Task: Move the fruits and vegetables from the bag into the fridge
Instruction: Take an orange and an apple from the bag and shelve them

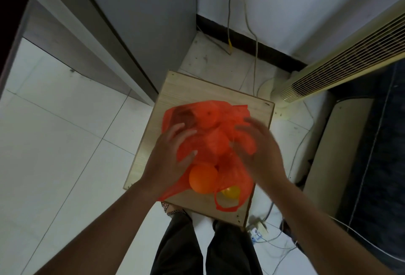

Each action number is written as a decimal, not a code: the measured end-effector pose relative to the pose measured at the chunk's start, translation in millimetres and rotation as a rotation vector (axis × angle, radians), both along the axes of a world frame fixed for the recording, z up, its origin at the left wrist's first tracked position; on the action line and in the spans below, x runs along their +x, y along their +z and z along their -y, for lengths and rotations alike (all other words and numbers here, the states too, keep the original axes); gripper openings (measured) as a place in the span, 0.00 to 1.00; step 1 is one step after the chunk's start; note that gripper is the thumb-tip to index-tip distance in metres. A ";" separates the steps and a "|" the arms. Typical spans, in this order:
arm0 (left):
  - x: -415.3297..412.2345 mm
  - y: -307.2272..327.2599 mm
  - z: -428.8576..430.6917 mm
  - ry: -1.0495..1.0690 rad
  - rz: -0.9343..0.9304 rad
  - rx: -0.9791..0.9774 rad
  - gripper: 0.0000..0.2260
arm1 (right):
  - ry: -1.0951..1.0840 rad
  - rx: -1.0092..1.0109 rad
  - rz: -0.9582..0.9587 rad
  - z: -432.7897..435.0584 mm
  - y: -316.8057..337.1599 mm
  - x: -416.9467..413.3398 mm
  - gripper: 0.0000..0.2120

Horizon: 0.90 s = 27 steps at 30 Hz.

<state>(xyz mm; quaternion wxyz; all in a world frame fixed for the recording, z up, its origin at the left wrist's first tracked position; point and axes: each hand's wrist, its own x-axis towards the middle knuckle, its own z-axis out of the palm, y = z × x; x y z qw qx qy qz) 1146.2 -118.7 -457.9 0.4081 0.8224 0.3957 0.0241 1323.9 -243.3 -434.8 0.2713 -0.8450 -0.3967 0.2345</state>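
A red plastic bag (pixel 214 125) lies on a small wooden table (pixel 188 92) in front of me. An orange (pixel 202 178) sits at the bag's near opening, and a yellow fruit (pixel 230 192) shows beside it under a bag handle. More round shapes bulge inside the bag. My left hand (pixel 168 156) rests on the bag's left side with fingers spread. My right hand (pixel 260 152), blurred, is over the bag's right side with fingers apart. The grey fridge (pixel 140 18) stands at the back left, its door shut.
A standing air conditioner (pixel 341 62) leans at the right, with a dark sofa (pixel 377 143) beside it. Cables (pixel 255 60) and a power strip (pixel 257 228) lie on the white tiled floor. My legs stand at the table's near edge.
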 end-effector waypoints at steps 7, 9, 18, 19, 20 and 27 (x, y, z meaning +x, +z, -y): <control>-29.8 15.9 29.0 0.005 0.061 -0.026 0.18 | 0.286 -0.040 -0.074 28.9 -11.9 -56.5 0.24; -36.0 17.9 36.0 0.006 0.048 -0.047 0.17 | 0.315 -0.189 -0.065 17.7 -21.7 -46.3 0.28; -31.0 -8.5 63.7 -0.025 -0.032 -0.140 0.21 | 0.351 -0.424 0.022 -20.3 -41.5 9.1 0.29; -29.0 -10.7 64.7 -0.029 -0.038 -0.135 0.21 | 0.355 -0.419 0.017 -21.3 -41.0 10.7 0.29; -27.0 -12.1 65.6 -0.038 -0.042 -0.123 0.21 | 0.353 -0.413 0.007 -21.9 -40.9 11.9 0.29; -21.4 -8.0 57.6 -0.074 -0.001 0.062 0.22 | 0.294 -0.172 -0.037 -3.2 -34.9 10.2 0.28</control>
